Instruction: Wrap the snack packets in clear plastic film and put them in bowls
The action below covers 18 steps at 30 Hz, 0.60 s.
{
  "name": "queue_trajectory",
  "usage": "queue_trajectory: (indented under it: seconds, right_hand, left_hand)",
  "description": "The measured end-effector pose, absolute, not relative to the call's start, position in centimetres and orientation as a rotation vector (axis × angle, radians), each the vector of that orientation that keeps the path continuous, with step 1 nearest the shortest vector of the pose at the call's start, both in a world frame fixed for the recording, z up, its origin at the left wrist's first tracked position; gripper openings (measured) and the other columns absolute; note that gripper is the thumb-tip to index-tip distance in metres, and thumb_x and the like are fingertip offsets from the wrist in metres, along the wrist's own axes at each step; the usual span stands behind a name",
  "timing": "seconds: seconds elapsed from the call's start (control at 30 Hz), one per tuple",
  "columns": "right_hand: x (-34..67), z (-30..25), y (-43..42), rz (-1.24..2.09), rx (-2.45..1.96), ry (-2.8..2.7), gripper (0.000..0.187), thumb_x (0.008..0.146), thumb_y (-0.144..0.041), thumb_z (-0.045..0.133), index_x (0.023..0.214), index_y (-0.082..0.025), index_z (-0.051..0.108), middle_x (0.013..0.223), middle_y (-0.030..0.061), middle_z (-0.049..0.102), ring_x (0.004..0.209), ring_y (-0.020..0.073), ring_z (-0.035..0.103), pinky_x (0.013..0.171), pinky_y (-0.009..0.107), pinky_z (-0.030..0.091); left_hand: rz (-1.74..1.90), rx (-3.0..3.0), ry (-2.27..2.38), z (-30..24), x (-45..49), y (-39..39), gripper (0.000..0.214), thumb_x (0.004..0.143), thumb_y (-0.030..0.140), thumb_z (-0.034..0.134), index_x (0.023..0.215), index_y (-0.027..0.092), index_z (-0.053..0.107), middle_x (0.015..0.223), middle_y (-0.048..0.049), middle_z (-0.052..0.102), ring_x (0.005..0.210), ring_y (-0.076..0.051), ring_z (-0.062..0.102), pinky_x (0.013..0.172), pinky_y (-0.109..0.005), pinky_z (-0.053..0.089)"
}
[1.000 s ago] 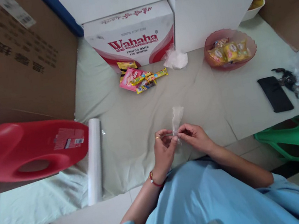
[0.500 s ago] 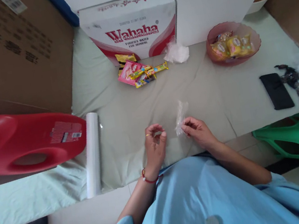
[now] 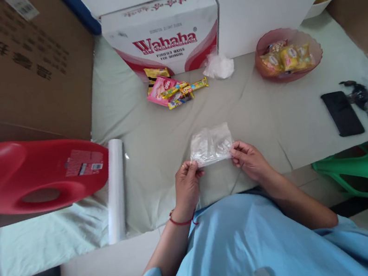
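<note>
A small clear plastic bag (image 3: 211,144) is spread flat between my two hands, just above or on the cloth-covered table. My left hand (image 3: 187,182) pinches its near left corner. The near right corner is held between the thumb and fingers of my right hand (image 3: 248,158). Beyond the bag lies a small pile of snacks: a pink packet (image 3: 163,89), a yellow packet (image 3: 156,73) and several thin yellow sticks (image 3: 195,86). To the right of the pile is a crumpled heap of clear plastic (image 3: 219,66).
A pink bowl (image 3: 267,74) of wrapped snacks stands at the back right, near a black phone (image 3: 342,114) and keys (image 3: 359,94). Boxes, one a Wahaha carton (image 3: 164,42), line the back. On the left are a red jug (image 3: 33,168) and a white plastic roll (image 3: 116,192).
The bag, bunched in my right hand before, is now stretched out flat. My left hand, empty half a second ago, has closed on its left corner.
</note>
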State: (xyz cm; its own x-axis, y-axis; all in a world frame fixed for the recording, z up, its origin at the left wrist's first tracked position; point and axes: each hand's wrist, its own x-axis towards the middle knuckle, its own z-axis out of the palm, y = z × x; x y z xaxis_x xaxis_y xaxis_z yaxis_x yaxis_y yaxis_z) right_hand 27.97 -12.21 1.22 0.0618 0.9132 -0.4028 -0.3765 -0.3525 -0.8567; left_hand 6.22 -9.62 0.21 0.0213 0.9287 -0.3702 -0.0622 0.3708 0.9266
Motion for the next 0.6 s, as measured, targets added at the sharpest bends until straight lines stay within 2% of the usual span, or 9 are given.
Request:
queue_trajectory:
  seconds: [0.1, 0.17, 0.23, 0.3, 0.37, 0.47, 0.6]
  right_hand:
    - [28.1, 1.8, -12.1, 1.541, -1.224, -0.575, 0.047, 0.071, -0.059, 0.088, 0.084, -0.024, 0.060, 0.065, -0.0052, 0.051, 0.056, 0.0104, 0.043, 0.053, 0.024, 0.037]
    - [27.9, 2.1, -12.1, 1.527, -1.226, -0.601, 0.046, 0.071, -0.059, 0.088, 0.085, -0.023, 0.062, 0.065, -0.0047, 0.054, 0.055, 0.0100, 0.043, 0.053, 0.025, 0.037]
    - [27.7, 2.3, -12.2, 1.520, -1.242, -0.651, 0.046, 0.072, -0.061, 0.086, 0.086, -0.023, 0.065, 0.068, -0.0034, 0.058, 0.054, 0.0100, 0.043, 0.053, 0.025, 0.037]
    - [27.4, 2.4, -12.2, 1.516, -1.263, -0.705, 0.045, 0.074, -0.062, 0.083, 0.086, -0.023, 0.066, 0.071, -0.0019, 0.062, 0.055, 0.0105, 0.043, 0.053, 0.026, 0.037]
    - [27.2, 2.3, -12.3, 1.505, -1.278, -0.757, 0.043, 0.077, -0.062, 0.081, 0.087, -0.023, 0.068, 0.073, -0.0010, 0.064, 0.056, 0.0111, 0.044, 0.054, 0.027, 0.038]
    - [27.4, 2.1, -12.4, 1.455, -1.292, -0.835, 0.038, 0.082, -0.058, 0.079, 0.091, -0.022, 0.071, 0.076, 0.0000, 0.067, 0.058, 0.0115, 0.046, 0.056, 0.027, 0.039]
    - [28.5, 1.7, -12.8, 1.409, -1.335, -0.836, 0.034, 0.085, -0.054, 0.078, 0.091, -0.022, 0.072, 0.077, 0.0007, 0.069, 0.059, 0.0114, 0.048, 0.057, 0.026, 0.039]
  left_hand:
    - [1.100, 1.277, 1.540, 0.6, 5.7, -10.0, 0.037, 0.081, 0.046, 0.081, 0.102, 0.022, 0.062, 0.103, -0.0050, 0.063, 0.094, -0.019, 0.061, 0.077, -0.031, 0.052]
    - [1.146, 1.637, 1.487, 1.4, 5.7, -10.2, 0.031, 0.087, 0.042, 0.077, 0.106, 0.023, 0.064, 0.108, -0.0069, 0.063, 0.103, -0.022, 0.061, 0.087, -0.036, 0.052]
    - [1.101, 1.881, 1.265, 2.5, 6.3, -10.4, 0.031, 0.090, 0.047, 0.074, 0.110, 0.025, 0.065, 0.110, -0.0077, 0.065, 0.107, -0.024, 0.061, 0.096, -0.041, 0.051]
    - [1.024, 1.951, 1.103, 3.3, 7.3, -10.4, 0.042, 0.086, 0.054, 0.078, 0.114, 0.025, 0.065, 0.114, -0.0088, 0.068, 0.109, -0.026, 0.062, 0.099, -0.043, 0.050]
    - [0.969, 1.897, 1.094, 3.6, 8.2, -10.3, 0.038, 0.087, 0.055, 0.077, 0.108, 0.025, 0.068, 0.109, -0.0084, 0.070, 0.106, -0.026, 0.063, 0.096, -0.042, 0.050]
    - [0.966, 1.608, 1.167, 3.1, 8.9, -9.7, 0.024, 0.097, 0.047, 0.067, 0.091, 0.024, 0.069, 0.088, -0.0036, 0.069, 0.087, -0.020, 0.063, 0.085, -0.034, 0.049]
    - [1.077, 1.074, 1.207, 2.1, 7.9, -8.7, 0.030, 0.088, 0.050, 0.078, 0.090, 0.022, 0.067, 0.081, 0.0008, 0.065, 0.076, -0.014, 0.059, 0.075, -0.026, 0.047]
